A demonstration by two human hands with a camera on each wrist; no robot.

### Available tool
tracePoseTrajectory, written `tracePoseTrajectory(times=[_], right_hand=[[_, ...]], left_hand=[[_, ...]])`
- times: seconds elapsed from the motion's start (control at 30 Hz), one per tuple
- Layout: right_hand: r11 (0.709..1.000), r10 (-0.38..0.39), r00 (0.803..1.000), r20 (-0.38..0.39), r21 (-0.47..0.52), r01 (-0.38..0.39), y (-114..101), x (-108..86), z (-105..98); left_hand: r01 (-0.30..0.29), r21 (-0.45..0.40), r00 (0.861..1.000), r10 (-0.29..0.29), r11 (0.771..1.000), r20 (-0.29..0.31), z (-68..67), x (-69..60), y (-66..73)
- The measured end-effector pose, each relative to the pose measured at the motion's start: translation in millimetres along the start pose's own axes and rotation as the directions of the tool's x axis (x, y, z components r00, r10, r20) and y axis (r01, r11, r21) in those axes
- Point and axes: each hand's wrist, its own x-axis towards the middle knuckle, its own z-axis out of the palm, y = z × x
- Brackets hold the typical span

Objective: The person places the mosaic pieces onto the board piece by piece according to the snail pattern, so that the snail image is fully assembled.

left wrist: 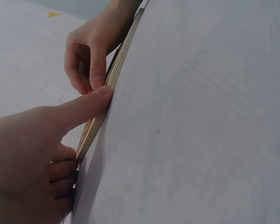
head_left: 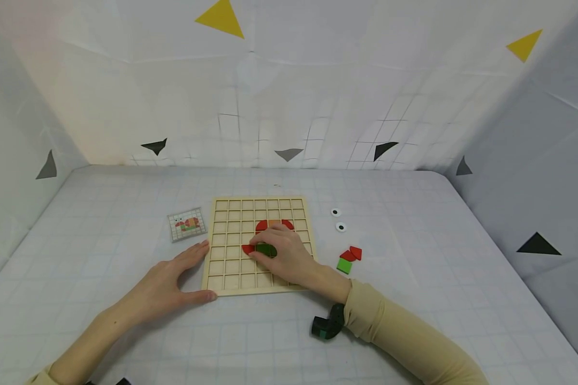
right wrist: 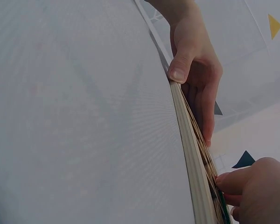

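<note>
Wooden board: spread left hand touches edge; right hand pinches green piece; open gap to white discs.

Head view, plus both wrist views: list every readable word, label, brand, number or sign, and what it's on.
None readable in any view.
Card: coloured picture on a grid; any print is too small to read.
Table: tiny dark mark near the far edge, too small to make out.
Black device: no legible marking.
Wooden board: no lettering visible.
</note>
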Motion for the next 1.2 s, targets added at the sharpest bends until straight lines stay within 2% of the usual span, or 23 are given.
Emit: tracePoseTrajectory(times=[0.27, 0.37, 0.47, 0.57, 0.77, 0.9, 1.0, 1.1, 1.2], right_hand=[[0.999, -0.025, 0.999, -0.036, 0.020, 0.025, -0.5, 0.6, -3.8], [0.997, -0.032, 0.998, -0.049, 0.076, 0.035, 0.7, -0.4, -12.7], [0.993, -0.026, 1.000, -0.014, 0.117, 0.028, 8.9, -6.4, -25.6], [0.992, -0.008, 0.999, 0.038, 0.124, 0.003, 21.4, -19.0, -41.4], [0.988, 0.023, 0.999, 0.026, 0.151, -0.027, 46.1, -49.5, -77.2], [0.976, 0.103, 0.993, 0.064, 0.183, -0.113, 60.5, -70.4, -97.9], [0.971, 0.157, 0.982, 0.103, 0.168, -0.173, 69.7, -84.9, -108.3], [0.972, 0.159, 0.979, 0.125, 0.153, -0.178, 76.4, -94.8, -115.4], [0.974, 0.123, 0.983, 0.136, 0.172, -0.145, 81.7, -100.8, -120.0]], left_hand=[[-0.014, -0.003, 1.000, 0.014, 1.000, -0.012, -0.8, -2.1, 0.9], [-0.013, -0.001, 1.000, 0.013, 1.000, -0.010, -0.4, -2.4, 0.9], [-0.005, 0.005, 1.000, 0.005, 1.000, -0.009, 0.2, -1.3, 0.2], [0.000, 0.010, 1.000, 0.000, 1.000, -0.008, 0.2, -0.3, 0.0], [-0.007, 0.008, 1.000, 0.007, 1.000, -0.010, 0.1, -0.4, 0.7], [0.002, 0.008, 1.000, -0.002, 1.000, -0.002, 0.7, 0.6, 1.2], [0.005, 0.008, 1.000, -0.005, 1.000, -0.002, 0.3, 0.4, 1.7], [0.000, 0.012, 1.000, 0.000, 1.000, -0.006, -0.9, -0.7, 2.1], [-0.004, 0.013, 1.000, 0.005, 1.000, -0.013, -1.5, -1.5, 2.7]])
